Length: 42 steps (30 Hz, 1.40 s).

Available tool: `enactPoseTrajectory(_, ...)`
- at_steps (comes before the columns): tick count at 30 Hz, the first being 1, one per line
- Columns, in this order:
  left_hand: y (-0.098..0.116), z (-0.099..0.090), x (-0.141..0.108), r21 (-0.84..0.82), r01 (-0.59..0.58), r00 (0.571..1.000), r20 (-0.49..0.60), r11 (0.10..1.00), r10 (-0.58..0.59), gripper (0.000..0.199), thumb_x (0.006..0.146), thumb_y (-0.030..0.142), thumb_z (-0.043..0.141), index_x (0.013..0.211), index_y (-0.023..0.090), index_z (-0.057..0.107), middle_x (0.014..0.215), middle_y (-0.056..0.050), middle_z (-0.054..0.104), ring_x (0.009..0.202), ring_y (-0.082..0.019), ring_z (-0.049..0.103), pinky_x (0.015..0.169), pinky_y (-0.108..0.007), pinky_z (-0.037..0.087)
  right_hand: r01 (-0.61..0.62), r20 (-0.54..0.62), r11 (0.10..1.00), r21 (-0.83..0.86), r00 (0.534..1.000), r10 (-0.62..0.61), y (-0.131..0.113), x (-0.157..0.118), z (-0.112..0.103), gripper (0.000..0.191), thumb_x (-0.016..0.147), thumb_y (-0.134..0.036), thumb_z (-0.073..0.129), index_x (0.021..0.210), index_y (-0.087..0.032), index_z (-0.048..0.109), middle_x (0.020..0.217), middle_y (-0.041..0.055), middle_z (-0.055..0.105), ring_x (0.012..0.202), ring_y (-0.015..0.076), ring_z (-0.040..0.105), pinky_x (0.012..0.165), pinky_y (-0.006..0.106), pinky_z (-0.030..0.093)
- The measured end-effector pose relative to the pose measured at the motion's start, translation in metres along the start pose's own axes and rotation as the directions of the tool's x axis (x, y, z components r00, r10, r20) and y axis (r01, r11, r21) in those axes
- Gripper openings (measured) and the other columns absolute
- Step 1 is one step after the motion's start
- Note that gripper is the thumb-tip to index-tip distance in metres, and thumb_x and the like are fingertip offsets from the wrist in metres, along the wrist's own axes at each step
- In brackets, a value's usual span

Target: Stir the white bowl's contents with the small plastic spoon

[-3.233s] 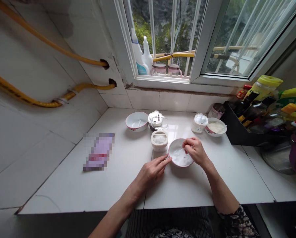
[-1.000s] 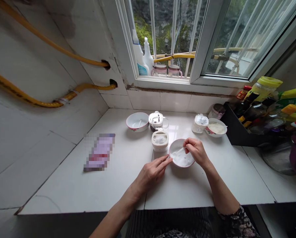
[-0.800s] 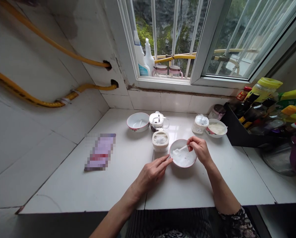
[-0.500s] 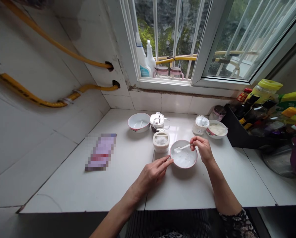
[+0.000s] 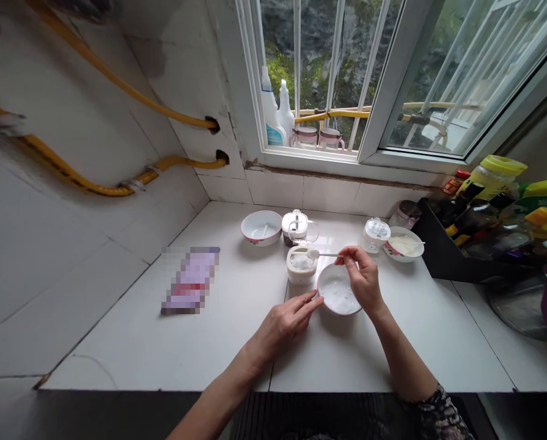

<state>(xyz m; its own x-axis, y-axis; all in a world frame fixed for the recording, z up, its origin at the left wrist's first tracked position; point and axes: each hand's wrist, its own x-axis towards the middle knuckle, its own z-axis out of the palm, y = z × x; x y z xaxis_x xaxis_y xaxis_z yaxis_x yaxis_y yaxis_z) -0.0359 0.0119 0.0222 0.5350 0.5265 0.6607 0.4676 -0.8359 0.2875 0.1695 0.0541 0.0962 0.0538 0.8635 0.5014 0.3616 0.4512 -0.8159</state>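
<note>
A small white spoon (image 5: 323, 254) is pinched in my right hand (image 5: 361, 278), its bowl over the right rim of an open jar (image 5: 301, 264) of white grains. Below the right hand stands a white bowl (image 5: 338, 293) with a pink rim and white contents. My left hand (image 5: 294, 318) touches the bowl's left rim with its fingertips; its fingers are stretched out and it holds nothing. Behind the open jar is a second jar (image 5: 294, 225) with a clear lid.
Another bowl (image 5: 261, 229) stands at the back left, a lidded jar (image 5: 374, 234) and a flowered bowl (image 5: 404, 245) at the back right. A black rack (image 5: 447, 256) of bottles is on the right. A blurred purple packet (image 5: 193, 278) lies left.
My right hand has carried the spoon up and left, from inside the white bowl to the rim of the open jar. The left hand stays at the bowl; the view has shifted slightly.
</note>
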Motion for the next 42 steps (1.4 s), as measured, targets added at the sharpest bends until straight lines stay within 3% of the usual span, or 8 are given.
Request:
enactPoseTrajectory(1,0.0,0.0,0.0,0.005,-0.003,1.0,-0.007,1.0,0.003,0.046,0.096,0.003,0.042,0.138,0.017,0.054,0.124,-0.013,0.068,0.107,-0.02,0.071,0.085,-0.032,0.064,0.121,0.033,0.988,-0.091,0.992,-0.119,-0.002,-0.001,0.003,0.014,0.093,-0.021,0.048,0.091,-0.022,0.061,0.076,0.0026,0.07,0.074,0.0187,0.064,0.082,0.037,0.048)
enactPoseTrajectory(3,0.0,0.001,0.0,0.011,-0.01,1.0,-0.013,1.0,0.01,0.044,0.095,0.003,0.043,0.136,0.015,0.055,0.123,-0.014,0.069,0.106,-0.021,0.071,0.084,-0.033,0.064,0.365,0.151,0.898,-0.246,0.93,-0.336,-0.004,-0.002,0.007,0.02,0.093,-0.011,0.045,0.093,-0.022,0.061,0.079,0.0021,0.071,0.075,0.0181,0.063,0.092,0.039,0.043)
enactPoseTrajectory(6,0.0,0.001,-0.001,0.008,-0.009,1.0,0.003,1.0,0.009,0.043,0.094,0.002,0.043,0.134,0.013,0.056,0.123,-0.015,0.069,0.106,-0.023,0.071,0.083,-0.035,0.065,0.562,0.327,0.742,-0.366,0.824,-0.463,-0.003,-0.002,0.011,0.03,0.088,-0.001,0.04,0.095,-0.022,0.06,0.078,0.001,0.071,0.074,0.0173,0.061,0.098,0.039,0.039)
enactPoseTrajectory(11,-0.002,0.003,-0.002,0.007,-0.008,1.0,-0.001,1.0,0.008,0.045,0.094,0.002,0.043,0.136,0.014,0.054,0.124,-0.015,0.068,0.107,-0.023,0.071,0.084,-0.034,0.064,0.599,0.413,0.68,-0.423,0.795,-0.444,-0.006,0.004,0.01,0.034,0.085,0.002,0.039,0.096,-0.022,0.06,0.079,0.0014,0.072,0.077,0.0183,0.06,0.1,0.039,0.037)
enactPoseTrajectory(20,-0.002,0.003,-0.002,0.002,0.006,1.0,-0.002,1.0,-0.006,0.05,0.095,0.003,0.044,0.142,0.018,0.05,0.125,-0.013,0.068,0.107,-0.021,0.071,0.085,-0.033,0.064,0.603,0.384,0.703,-0.376,0.792,-0.474,-0.019,0.009,0.001,0.032,0.088,-0.002,0.04,0.098,-0.024,0.061,0.081,0.0013,0.071,0.076,0.0183,0.06,0.101,0.041,0.037)
enactPoseTrajectory(26,-0.002,0.004,-0.002,0.005,-0.007,1.0,-0.026,1.0,0.008,0.048,0.095,0.003,0.044,0.141,0.017,0.051,0.123,-0.015,0.069,0.107,-0.023,0.072,0.084,-0.035,0.065,0.654,0.433,0.651,-0.386,0.751,-0.498,-0.016,0.005,0.006,0.034,0.085,0.001,0.038,0.095,-0.023,0.061,0.077,0.0006,0.07,0.077,0.0182,0.06,0.102,0.04,0.037)
enactPoseTrajectory(35,0.0,0.002,-0.001,0.007,0.01,1.0,0.0,1.0,-0.01,0.05,0.094,0.003,0.044,0.142,0.018,0.05,0.126,-0.013,0.068,0.108,-0.021,0.071,0.086,-0.033,0.064,0.573,0.351,0.751,-0.329,0.812,-0.467,-0.017,0.004,0.002,0.028,0.089,-0.005,0.043,0.096,-0.024,0.062,0.08,0.001,0.073,0.077,0.0185,0.063,0.101,0.042,0.038)
enactPoseTrajectory(42,0.0,-0.001,-0.001,-0.022,0.022,0.999,0.03,1.0,-0.022,0.048,0.095,0.004,0.043,0.14,0.017,0.052,0.128,-0.014,0.067,0.111,-0.021,0.069,0.086,-0.034,0.064,0.281,0.107,0.93,-0.235,0.959,-0.263,-0.014,0.009,-0.025,0.016,0.088,-0.013,0.048,0.083,-0.023,0.059,0.066,-0.0002,0.066,0.07,0.0201,0.06,0.084,0.038,0.045)
